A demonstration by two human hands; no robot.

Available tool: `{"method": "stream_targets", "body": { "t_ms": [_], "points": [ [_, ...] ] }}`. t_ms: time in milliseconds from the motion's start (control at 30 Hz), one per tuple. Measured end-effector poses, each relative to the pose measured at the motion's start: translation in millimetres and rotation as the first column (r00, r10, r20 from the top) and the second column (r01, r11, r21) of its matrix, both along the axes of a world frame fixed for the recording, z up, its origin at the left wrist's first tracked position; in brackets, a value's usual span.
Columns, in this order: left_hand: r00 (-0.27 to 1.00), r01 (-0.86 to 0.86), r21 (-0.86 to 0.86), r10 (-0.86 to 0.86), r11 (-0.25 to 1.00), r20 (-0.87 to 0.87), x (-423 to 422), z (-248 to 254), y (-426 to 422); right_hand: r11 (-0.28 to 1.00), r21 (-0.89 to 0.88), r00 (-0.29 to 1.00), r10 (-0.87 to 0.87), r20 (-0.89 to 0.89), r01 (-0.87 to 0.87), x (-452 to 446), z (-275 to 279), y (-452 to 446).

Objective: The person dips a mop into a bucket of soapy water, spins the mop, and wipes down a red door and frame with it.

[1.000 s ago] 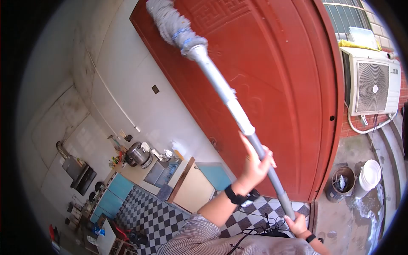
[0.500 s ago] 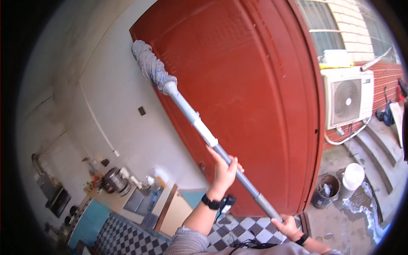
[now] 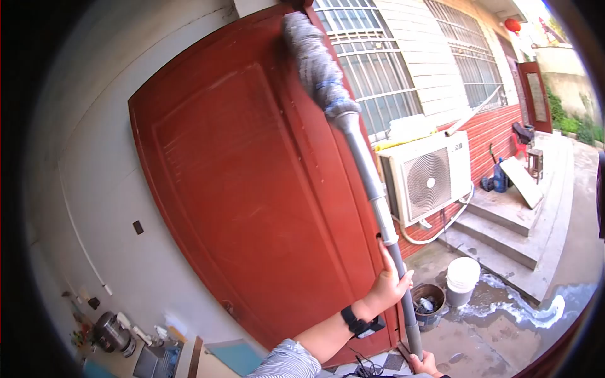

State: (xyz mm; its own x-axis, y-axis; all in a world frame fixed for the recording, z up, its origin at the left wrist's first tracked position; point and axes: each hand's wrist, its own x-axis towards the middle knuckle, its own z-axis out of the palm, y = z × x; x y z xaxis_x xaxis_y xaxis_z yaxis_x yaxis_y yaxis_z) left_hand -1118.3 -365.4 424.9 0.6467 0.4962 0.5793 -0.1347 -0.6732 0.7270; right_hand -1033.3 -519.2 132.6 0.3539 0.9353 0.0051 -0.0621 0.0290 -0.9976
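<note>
- Left grip (image 3: 388,288) wrapped round mop (image 3: 365,165) pole; right grip (image 3: 426,363) clamped lower, at its bottom end.
- Mop head (image 3: 318,66): gray twisted strands, above both grips, over red door (image 3: 233,189) edge; contact unclear.
- Molded-panel door blocks view up-left of left grip.
- Boxy white AC unit (image 3: 431,179) up-right.
- Dark round bucket (image 3: 433,320) right of left grip, white bucket (image 3: 462,283) beyond.

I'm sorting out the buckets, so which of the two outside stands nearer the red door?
The dark bucket, brown inside with something pale in it; the white bucket stands farther from the red door.
</note>
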Motion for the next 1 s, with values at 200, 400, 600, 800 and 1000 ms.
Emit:
{"method": "stream_targets", "body": {
  "t_ms": [200,400,600,800,1000],
  "points": [
    [0.999,0.036,-0.012,-0.036,0.999,-0.006,45.0,44.2,34.7,0.995,0.07,0.949,0.089,-0.303,-0.071,-3.9,60.1,13.7],
    [0.995,0.085,0.074,-0.088,0.994,0.044,26.6,26.8,15.8,0.99,0.082,0.991,-0.108,-0.076,0.114,12.6,21.2,24.8],
    [0.972,-0.012,0.128,-0.019,0.992,0.233,-12.3,71.9,21.9,0.993,0.119,0.983,-0.048,0.175,0.027,4.5,105.0,49.6],
    [0.952,-0.12,0.05,0.101,0.992,0.289,-16.5,114.9,54.5,0.986,0.164,0.99,-0.065,0.127,0.044,0.4,172.1,64.4],
    [0.967,-0.169,0.109,0.144,0.979,0.208,-0.2,136.4,49.2,0.984,0.172,0.998,0.04,0.04,-0.046,-3.8,155.8,69.9]
  ]
}}
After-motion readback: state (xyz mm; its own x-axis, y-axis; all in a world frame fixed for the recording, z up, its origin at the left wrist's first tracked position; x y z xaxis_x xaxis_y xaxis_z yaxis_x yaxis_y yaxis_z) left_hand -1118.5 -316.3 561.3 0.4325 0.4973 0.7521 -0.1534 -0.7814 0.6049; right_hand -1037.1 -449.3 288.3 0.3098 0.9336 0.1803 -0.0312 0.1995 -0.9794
